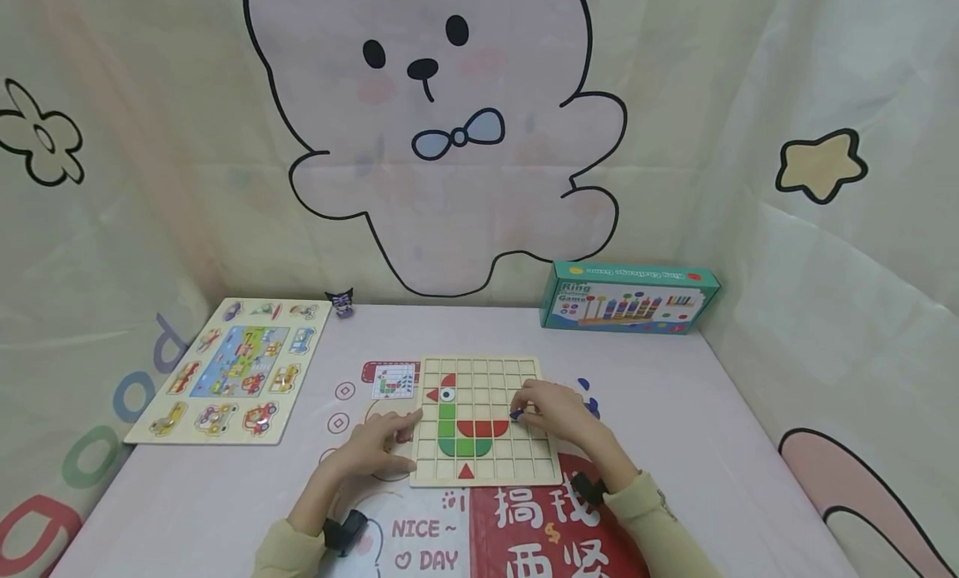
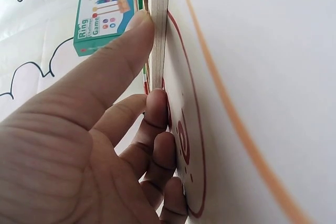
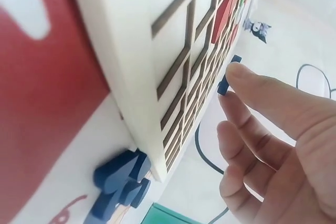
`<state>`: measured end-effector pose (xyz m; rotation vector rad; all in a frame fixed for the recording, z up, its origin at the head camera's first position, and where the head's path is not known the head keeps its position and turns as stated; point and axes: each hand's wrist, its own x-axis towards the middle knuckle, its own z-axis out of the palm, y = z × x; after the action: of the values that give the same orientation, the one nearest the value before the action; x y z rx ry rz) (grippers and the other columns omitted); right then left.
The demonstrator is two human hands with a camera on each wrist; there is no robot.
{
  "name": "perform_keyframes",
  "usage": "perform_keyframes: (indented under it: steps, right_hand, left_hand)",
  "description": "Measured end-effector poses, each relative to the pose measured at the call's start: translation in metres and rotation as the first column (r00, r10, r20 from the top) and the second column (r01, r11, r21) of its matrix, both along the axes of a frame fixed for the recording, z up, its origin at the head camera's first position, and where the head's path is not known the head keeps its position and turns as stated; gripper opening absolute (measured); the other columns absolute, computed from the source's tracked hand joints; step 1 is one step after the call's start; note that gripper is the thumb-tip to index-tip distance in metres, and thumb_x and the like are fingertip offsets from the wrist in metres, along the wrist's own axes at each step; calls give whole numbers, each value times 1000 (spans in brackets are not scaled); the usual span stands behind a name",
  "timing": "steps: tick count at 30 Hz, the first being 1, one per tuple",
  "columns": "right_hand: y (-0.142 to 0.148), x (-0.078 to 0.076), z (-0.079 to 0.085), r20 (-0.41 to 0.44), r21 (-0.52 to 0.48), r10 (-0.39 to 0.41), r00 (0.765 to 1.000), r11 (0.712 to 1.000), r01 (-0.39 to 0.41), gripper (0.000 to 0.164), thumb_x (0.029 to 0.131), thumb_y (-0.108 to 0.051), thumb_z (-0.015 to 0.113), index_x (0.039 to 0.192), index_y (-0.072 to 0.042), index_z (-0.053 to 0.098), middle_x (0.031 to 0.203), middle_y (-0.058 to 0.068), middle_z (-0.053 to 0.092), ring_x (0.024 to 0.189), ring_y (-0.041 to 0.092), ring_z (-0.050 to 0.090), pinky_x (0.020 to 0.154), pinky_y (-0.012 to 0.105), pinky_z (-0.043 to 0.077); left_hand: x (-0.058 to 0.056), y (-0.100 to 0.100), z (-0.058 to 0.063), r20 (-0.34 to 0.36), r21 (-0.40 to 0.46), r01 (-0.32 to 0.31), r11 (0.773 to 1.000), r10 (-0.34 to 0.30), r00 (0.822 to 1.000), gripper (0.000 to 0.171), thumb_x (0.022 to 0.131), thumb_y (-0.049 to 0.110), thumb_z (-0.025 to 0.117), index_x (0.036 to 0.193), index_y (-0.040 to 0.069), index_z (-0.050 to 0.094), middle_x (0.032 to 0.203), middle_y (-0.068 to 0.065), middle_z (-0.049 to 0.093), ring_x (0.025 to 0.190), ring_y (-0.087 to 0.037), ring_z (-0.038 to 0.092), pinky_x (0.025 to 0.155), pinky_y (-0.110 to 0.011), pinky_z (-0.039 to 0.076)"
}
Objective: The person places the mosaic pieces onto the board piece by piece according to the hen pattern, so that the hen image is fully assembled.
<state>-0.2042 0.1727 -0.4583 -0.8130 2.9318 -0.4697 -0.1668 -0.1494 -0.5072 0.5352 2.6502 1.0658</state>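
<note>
A square wooden grid board [image 1: 524, 465] lies on the table, with red and green pieces and a round eye piece set in its cells as a bird-like figure. At its left edge, my left hand [image 1: 372, 443] touches the side with thumb and fingertips; in the left wrist view the thumb [image 2: 105, 72] lies straight against the edge. My right hand [image 1: 556, 409] is over the board's right part, pinching a small flat blue piece [image 3: 229, 75] between thumb and index finger. Several blue pieces [image 3: 121, 179] lie beside the board's right edge. A pattern card [image 1: 395, 381] is by the upper left corner.
A wooden picture puzzle board [image 1: 300, 420] lies at the left of the table. A green Ring Game box [image 1: 629, 299] stands at the back right, and a small dark figurine [image 1: 340, 302] at the back left. Printed curtains hang behind and at both sides.
</note>
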Motion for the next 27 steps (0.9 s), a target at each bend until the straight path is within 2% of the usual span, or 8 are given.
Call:
perform_keyframes:
  steps: [8,18,27]
  right_hand:
    - [-9,-9,-1,1,14,91,996,996,-91,6,82,-22,70,87,-19,71,83,-5,59,66,6,47,62,26,40]
    - [-17,-23,-9,40,34,137,990,990,-138,7,82,-21,70,86,-16,70,85,-5,58,69,7,50,65,26,42]
    - [-19,-25,-10,81,-52,179,981,983,-175,5,82,-12,69,87,-12,71,86,-1,58,75,12,52,69,27,44]
  left_hand:
    - [1,1,-1,7,-4,-8,1000,8,1000,78,68,32,79,137,19,47,88,4,47,79,-15,34,68,-30,27]
    - [1,1,-3,19,-3,-18,1000,18,1000,77,68,33,79,137,21,47,89,6,49,81,-15,35,68,-31,29]
    - [1,1,-2,13,7,-17,1000,17,1000,77,68,33,79,137,20,47,88,5,48,81,-15,35,68,-32,28]
